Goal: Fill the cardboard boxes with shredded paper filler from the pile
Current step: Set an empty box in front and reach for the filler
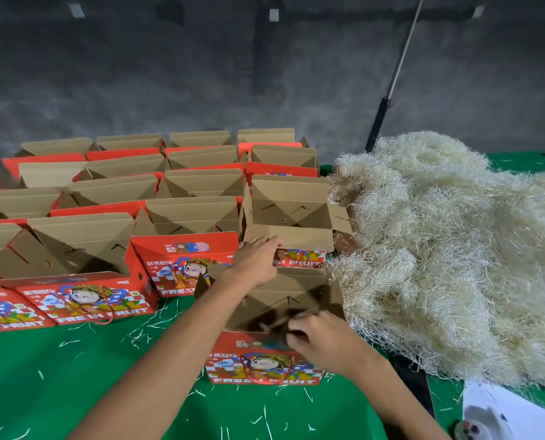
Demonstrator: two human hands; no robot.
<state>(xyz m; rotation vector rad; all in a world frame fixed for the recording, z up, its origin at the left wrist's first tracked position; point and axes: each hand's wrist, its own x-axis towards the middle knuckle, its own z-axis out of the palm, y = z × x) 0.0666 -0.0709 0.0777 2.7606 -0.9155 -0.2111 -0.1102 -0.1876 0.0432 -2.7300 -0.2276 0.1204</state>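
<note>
— What's in front of me?

— My nearest box (264, 360), red with "FRESH FRUIT" printed on its front, stands upright on the green cloth with its brown flaps open, no filler visible inside.

— And the others?

— More open boxes (157, 198) of the same kind stand in rows behind it and to its left.

— The filler?

— A big pale pile of shredded paper (448, 249) lies to my right, touching the nearest box.

Both bare forearms reach forward to the near open box (264, 315). The left hand (256, 261) lies flat on its far flap; right hand (320, 336) fingers curl at its near rim.
</note>
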